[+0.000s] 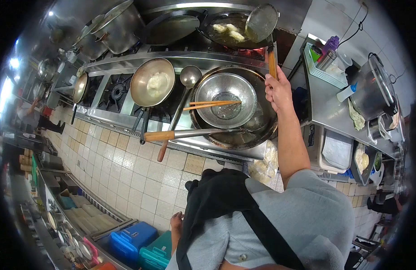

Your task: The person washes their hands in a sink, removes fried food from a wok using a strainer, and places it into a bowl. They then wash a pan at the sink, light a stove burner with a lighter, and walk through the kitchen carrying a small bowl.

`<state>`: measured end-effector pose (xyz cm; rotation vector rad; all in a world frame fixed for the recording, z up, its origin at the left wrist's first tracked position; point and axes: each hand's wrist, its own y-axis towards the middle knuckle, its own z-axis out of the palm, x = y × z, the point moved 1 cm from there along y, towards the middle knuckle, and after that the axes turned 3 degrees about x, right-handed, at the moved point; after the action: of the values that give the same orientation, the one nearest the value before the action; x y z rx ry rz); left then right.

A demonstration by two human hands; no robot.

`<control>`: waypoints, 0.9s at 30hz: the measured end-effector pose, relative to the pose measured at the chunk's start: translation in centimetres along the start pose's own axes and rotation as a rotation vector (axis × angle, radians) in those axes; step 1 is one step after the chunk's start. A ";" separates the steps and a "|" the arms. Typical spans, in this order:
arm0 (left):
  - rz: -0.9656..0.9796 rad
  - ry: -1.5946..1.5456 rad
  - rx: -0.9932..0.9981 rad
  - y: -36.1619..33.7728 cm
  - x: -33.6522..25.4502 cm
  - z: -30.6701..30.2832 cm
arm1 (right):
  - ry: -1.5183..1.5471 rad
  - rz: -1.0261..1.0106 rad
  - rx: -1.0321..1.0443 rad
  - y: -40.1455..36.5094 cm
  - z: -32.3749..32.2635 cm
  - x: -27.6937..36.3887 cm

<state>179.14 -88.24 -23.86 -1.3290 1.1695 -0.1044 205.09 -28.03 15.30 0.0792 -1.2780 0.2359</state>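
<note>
The right hand (279, 92) has its fingers wrapped around the wooden handle of a skimmer (262, 21), whose mesh end leans over the right side of a wok (218, 39) near the stove's (183, 57) rear right corner. Pale pieces of food (235, 36) lie in the wok's dark liquid, apparently hot oil, left of the mesh. The left hand (176, 222) hangs low beside the apron, well apart from the stove's front edge, apparently holding nothing; whether its fingers are spread or pressed together I cannot tell. An orange glow shows under the wok's right rim, close to the skimmer's handle, so a low grip could scorch wood or knuckles. A sudden dip or tilt of the mesh could splash oil along the bare forearm, and a hard knock could shift the wok. Nearer the front edge, a perforated bowl (204, 96) sits in a wide pan with chopsticks (212, 104) across it; a wooden-handled tool (160, 136) and a ladle (190, 76) overhang that edge, where the apron (217, 193) could snag them and tip things floorward.
</note>
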 end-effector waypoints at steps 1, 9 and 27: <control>0.001 -0.001 -0.003 -1.1 -1.5 0.3 | 0.042 0.016 0.001 0.4 0.2 -0.3; -0.076 -0.109 -0.007 -1.0 -1.3 0.4 | 0.325 0.123 0.169 3.8 1.7 -2.8; 0.040 0.215 -0.102 -3.2 -1.2 0.9 | 1.089 0.289 0.495 4.8 2.8 -2.2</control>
<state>180.90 -87.88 -20.80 -1.4084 1.3977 -0.1634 200.80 -24.14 13.65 0.1596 -0.1209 0.7256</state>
